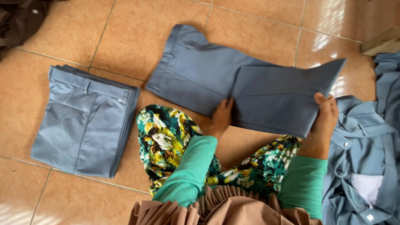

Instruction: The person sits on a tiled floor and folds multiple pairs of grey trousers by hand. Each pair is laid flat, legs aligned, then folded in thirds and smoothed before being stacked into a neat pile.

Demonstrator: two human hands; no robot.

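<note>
A pair of grey-blue trousers (200,71) lies on the tiled floor in front of me, waistband toward the upper left. Its leg end (283,96) is lifted and folded back over the middle. My left hand (221,116) presses flat on the trousers at the fold. My right hand (325,114) grips the lifted leg end at its right edge, thumb on top. Both arms wear green sleeves. My knees, in flowered fabric, sit just below the trousers.
A stack of folded grey-blue trousers (85,118) lies on the floor at the left. A heap of unfolded grey-blue garments (366,154) fills the right side. Dark cloth (18,21) sits at the top left, and a wooden edge (383,41) shows at the top right.
</note>
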